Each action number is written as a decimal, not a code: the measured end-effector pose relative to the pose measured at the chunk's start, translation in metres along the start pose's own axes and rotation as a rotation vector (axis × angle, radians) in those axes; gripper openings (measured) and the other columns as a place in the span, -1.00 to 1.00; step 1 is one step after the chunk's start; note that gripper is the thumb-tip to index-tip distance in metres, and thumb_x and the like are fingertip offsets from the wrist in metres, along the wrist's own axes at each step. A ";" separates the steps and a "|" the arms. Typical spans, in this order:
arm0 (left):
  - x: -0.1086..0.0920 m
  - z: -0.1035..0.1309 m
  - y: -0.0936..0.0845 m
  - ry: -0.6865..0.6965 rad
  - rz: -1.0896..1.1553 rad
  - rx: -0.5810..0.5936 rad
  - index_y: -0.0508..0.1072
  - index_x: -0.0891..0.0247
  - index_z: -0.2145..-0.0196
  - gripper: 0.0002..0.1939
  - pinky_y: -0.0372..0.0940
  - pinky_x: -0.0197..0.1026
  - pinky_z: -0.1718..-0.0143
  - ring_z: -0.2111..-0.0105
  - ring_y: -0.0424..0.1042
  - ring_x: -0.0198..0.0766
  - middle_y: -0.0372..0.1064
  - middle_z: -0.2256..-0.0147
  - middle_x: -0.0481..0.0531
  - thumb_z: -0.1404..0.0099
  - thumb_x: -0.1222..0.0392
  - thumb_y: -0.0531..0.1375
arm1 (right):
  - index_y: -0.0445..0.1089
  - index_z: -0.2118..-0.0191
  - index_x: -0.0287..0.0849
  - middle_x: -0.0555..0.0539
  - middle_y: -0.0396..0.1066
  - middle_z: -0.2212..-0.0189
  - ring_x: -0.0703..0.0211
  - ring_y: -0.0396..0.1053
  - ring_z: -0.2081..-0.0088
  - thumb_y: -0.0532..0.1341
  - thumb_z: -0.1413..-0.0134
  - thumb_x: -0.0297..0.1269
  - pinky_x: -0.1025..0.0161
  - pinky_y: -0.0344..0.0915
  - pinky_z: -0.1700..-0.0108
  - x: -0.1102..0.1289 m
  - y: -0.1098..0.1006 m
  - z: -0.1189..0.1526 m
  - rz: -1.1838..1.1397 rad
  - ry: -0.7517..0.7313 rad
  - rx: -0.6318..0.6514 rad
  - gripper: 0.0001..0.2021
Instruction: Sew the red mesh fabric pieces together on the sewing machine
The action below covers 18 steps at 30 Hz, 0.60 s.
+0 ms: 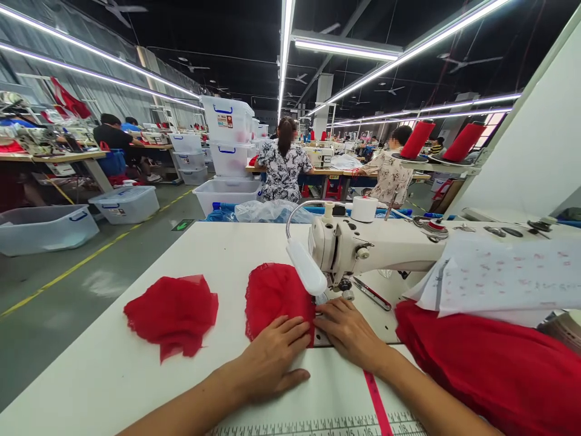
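Ruler scale [318,427] along near edge of table [204,399], red strip [377,406] across it. Left hand [275,360] lies flat on red fabric [275,290], not clenched; right hand [348,332] at fabric's right edge, can't tell if pinching. Fabric's by sewing machine [363,242] head; second red piece [175,315] farther left, red pile [481,357] right, partly under papers [508,272].

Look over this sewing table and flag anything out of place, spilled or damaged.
Nothing looks spilled or damaged. The one mild oddity is a slim tool lying loose by the needle end of the sewing machine, close to the right hand, where it might get in the way.
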<state>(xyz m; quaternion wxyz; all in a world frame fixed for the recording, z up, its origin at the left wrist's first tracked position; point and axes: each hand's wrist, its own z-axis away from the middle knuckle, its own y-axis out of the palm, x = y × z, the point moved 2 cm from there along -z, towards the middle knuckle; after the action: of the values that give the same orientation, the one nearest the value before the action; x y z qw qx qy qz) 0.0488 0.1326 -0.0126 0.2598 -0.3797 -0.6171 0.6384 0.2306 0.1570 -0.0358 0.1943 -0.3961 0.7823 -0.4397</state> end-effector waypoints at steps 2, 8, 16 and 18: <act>0.000 -0.004 0.000 -0.021 -0.017 -0.022 0.29 0.42 -0.04 -0.53 0.11 0.14 -0.08 -0.09 0.17 0.08 0.23 -0.06 0.28 -0.26 0.06 0.06 | 0.37 0.17 -0.12 -0.10 0.36 0.17 0.07 0.24 0.18 0.08 -0.07 -0.52 0.15 0.15 0.23 -0.003 0.001 -0.001 0.018 0.028 0.027 -0.75; -0.002 -0.016 0.004 -0.105 -0.071 -0.013 0.27 0.41 -0.05 -0.53 0.10 0.14 -0.09 -0.11 0.13 0.05 0.21 -0.08 0.25 -0.28 0.05 0.05 | 0.35 0.12 -0.14 -0.13 0.33 0.12 0.04 0.23 0.15 0.09 -0.04 -0.53 0.12 0.14 0.18 -0.007 0.004 0.000 0.029 0.099 0.045 -0.71; 0.000 -0.031 0.011 -0.220 -0.129 -0.092 0.27 0.45 -0.05 -0.49 0.10 0.12 -0.09 -0.12 0.11 0.07 0.18 -0.09 0.30 -0.26 0.02 0.06 | 0.36 0.18 -0.18 -0.12 0.36 0.25 0.11 0.25 0.26 0.02 -0.10 -0.51 0.15 0.15 0.22 -0.010 0.003 0.003 -0.107 0.096 -0.042 -0.76; 0.002 -0.033 0.012 -0.217 -0.133 -0.117 0.27 0.46 -0.05 -0.49 0.11 0.13 -0.08 -0.11 0.12 0.08 0.18 -0.09 0.31 -0.26 0.03 0.07 | 0.37 0.18 -0.18 -0.12 0.35 0.26 0.13 0.24 0.27 0.02 -0.10 -0.51 0.17 0.15 0.23 -0.010 0.004 0.003 -0.124 0.096 -0.039 -0.75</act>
<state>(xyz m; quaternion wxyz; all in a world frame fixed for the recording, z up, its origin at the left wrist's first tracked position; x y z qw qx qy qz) 0.0759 0.1524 -0.0229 0.2105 -0.2810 -0.7015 0.6202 0.2374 0.1646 -0.0409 0.1214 -0.4262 0.7729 -0.4541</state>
